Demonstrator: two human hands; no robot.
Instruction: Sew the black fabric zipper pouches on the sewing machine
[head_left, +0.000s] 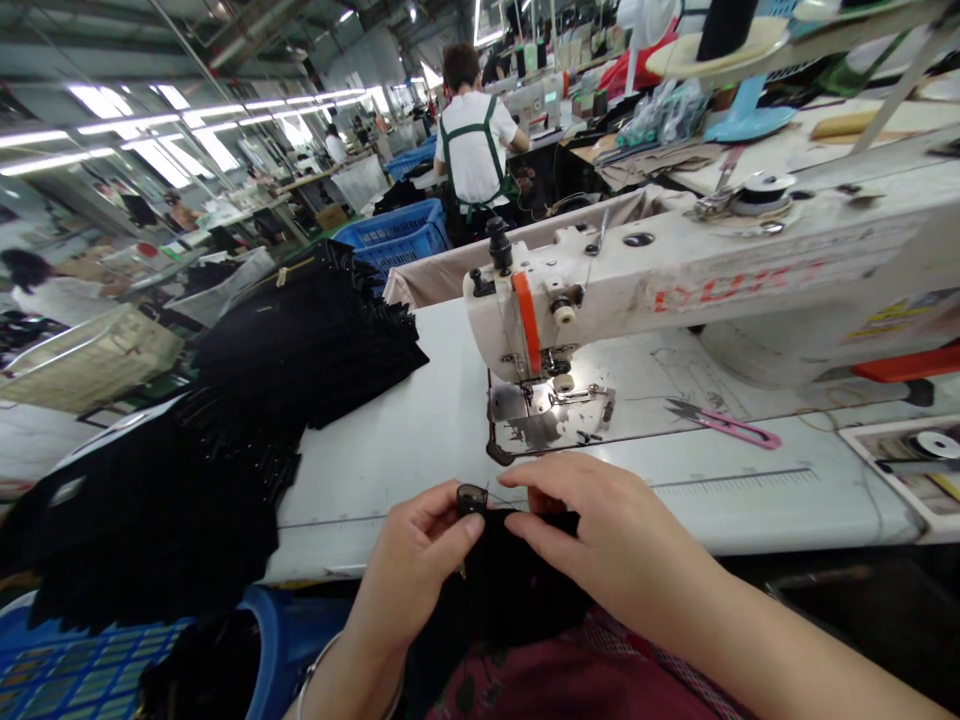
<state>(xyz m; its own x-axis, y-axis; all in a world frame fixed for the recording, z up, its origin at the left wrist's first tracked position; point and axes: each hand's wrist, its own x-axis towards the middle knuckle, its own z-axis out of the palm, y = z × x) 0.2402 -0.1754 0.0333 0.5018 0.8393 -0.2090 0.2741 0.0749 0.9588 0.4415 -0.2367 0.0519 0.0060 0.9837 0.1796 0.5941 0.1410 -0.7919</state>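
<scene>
My left hand [420, 555] pinches the upper edge of a black fabric piece [517, 590], thumb in front. A small rolled end of dark fabric [472, 494] stands up between its thumb and fingers. On the right side of the same piece lies my right hand [600, 520]: its thumb is in front and curled fingers are partly hidden behind the edge, while the index finger reaches out apart from the thumb. The fabric hangs down over my lap. Just beyond my hands is a white sewing machine [600, 290] with its presser foot and needle plate [525, 405].
Pink-handled thread snips [731, 425] lie on the white sewing table [390, 420] to the right. Stacks of black garment pieces [300, 330] cover its left side. A blue basket [262, 640] stands below left, another blue crate [397, 235] behind. A co-worker [476, 140] sits ahead, facing away.
</scene>
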